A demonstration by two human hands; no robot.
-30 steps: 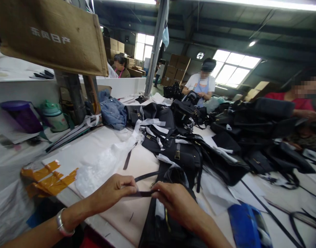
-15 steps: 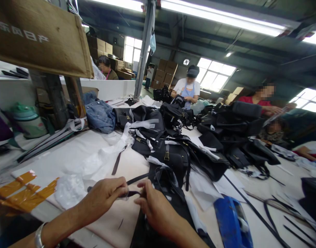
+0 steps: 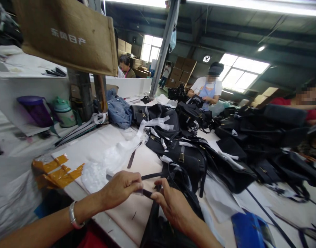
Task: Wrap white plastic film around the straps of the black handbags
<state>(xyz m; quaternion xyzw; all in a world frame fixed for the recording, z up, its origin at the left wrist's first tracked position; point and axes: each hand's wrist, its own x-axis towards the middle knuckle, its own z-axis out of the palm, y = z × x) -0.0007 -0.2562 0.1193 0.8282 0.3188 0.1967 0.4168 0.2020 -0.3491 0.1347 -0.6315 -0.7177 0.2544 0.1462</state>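
Pinching strap (image 3: 147, 194) between thumb and fingers of both left hand (image 3: 120, 188) and right hand (image 3: 173, 203), above table (image 3: 123, 222), near bag (image 3: 158, 234). Seemingly working along strap, with clear film (image 3: 138, 192) at left fingertips. Next, probably calls for firm left hold, fine right-finger work.

The strap (image 3: 147, 194) I held looked smooth, like leather. My bracelet (image 3: 72, 215) was shiny metal. At near left I saw glossy, crinkled plastic tape (image 3: 60, 173); farther off on the left, a rough, matt cloth bag (image 3: 70, 41), soft denim (image 3: 119, 113) and a smooth plastic tumbler (image 3: 37, 112).
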